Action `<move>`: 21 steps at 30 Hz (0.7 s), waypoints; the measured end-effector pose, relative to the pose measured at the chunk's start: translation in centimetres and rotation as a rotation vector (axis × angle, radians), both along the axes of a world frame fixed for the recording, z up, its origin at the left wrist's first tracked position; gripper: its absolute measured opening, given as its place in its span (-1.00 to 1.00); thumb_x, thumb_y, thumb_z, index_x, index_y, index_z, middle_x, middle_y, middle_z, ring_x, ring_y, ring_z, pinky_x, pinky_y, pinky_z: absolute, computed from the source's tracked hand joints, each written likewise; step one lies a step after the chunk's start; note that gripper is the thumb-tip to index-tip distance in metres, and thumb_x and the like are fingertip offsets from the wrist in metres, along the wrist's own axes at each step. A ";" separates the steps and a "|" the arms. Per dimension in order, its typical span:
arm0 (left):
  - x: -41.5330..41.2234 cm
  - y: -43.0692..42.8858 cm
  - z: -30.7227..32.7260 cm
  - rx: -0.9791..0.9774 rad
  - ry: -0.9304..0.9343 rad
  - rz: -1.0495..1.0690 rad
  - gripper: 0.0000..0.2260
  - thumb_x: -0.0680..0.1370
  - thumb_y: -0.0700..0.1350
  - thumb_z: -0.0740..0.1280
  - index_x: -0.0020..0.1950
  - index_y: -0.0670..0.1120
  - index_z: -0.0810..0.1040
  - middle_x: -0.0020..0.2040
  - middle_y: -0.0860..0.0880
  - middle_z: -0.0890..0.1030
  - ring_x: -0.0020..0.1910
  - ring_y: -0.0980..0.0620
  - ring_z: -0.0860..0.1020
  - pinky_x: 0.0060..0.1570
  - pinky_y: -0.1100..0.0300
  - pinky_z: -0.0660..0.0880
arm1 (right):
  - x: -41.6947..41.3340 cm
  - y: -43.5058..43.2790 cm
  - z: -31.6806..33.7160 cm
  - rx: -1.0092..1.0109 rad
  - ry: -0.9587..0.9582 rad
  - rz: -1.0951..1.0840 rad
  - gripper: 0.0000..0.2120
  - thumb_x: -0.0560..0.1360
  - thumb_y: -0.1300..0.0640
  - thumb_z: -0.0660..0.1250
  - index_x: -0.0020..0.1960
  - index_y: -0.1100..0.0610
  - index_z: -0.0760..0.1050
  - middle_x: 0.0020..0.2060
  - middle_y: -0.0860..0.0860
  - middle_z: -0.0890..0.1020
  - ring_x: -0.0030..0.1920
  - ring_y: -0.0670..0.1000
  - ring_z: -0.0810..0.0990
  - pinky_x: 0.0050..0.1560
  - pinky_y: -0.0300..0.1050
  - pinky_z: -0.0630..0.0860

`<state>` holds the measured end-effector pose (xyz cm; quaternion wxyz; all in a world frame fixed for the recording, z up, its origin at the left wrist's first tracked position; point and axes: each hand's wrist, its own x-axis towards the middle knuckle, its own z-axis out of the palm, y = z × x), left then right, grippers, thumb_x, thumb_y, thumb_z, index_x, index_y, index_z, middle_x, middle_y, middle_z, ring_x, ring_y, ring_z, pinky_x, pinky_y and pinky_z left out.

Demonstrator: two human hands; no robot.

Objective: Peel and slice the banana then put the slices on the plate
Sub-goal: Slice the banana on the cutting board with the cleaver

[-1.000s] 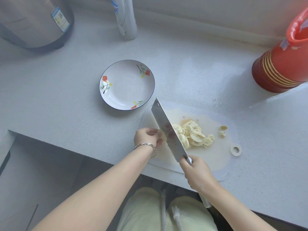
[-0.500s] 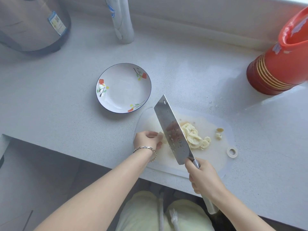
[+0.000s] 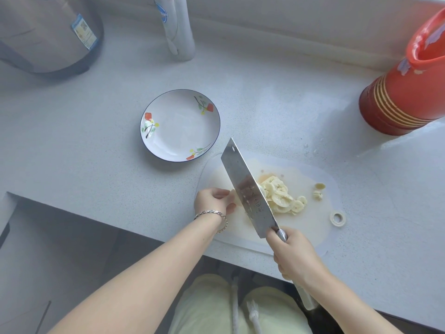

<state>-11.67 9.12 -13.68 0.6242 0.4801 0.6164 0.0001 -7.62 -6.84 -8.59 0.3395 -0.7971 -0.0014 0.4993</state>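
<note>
A pile of pale banana slices [image 3: 279, 195] lies on the white cutting board [image 3: 310, 227]. My right hand [image 3: 292, 256] grips the handle of a steel cleaver [image 3: 249, 189], its blade standing between the pile and my left hand. My left hand [image 3: 213, 201] pinches a short stub of peeled banana [image 3: 234, 196] against the board, just left of the blade. The white flowered plate [image 3: 180, 126] sits bare, up and left of the board. Two small banana bits [image 3: 319, 190] lie apart at the board's right.
A red thermos jug [image 3: 407, 88] stands at the far right. At the back left is a grey cooker [image 3: 45, 34], with a white bottle [image 3: 178, 27] behind the plate. The counter edge [image 3: 101, 213] runs just below my left hand.
The cleaver rose off the board half a second ago and stays slightly lifted beside the stub. The slice pile has gathered closer to the blade. My left hand holds the stub in place.
</note>
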 end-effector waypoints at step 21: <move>0.1 -0.3 0.1 0.039 0.035 -0.028 -0.82 0.42 -0.23 0.47 -0.32 -0.09 0.51 -0.19 -0.13 0.61 -0.46 0.03 0.56 -0.48 0.36 0.52 | -0.5 0.6 -0.6 0.041 0.162 -0.123 -0.65 0.53 0.06 0.18 -0.35 0.06 0.10 -0.60 -0.10 0.17 -0.60 -0.07 0.08 -0.53 -0.28 0.07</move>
